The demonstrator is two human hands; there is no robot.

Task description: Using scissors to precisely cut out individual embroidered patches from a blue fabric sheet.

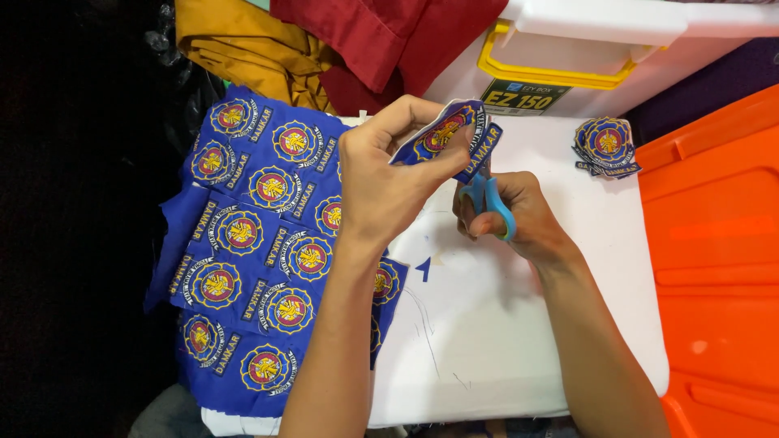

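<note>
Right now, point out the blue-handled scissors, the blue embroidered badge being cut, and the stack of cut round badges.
blue-handled scissors (490, 203), head view, handle loop.
blue embroidered badge (442, 134), head view, round emblem.
stack of cut round badges (607, 144), head view, top badge's centre.

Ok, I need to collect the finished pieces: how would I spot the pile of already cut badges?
Find the white lid used as the work surface. At its far right corner, beside the orange bin, sits the small stack of trimmed round badges, loose and separate, unlike the uncut blue sheet on the left.
</note>
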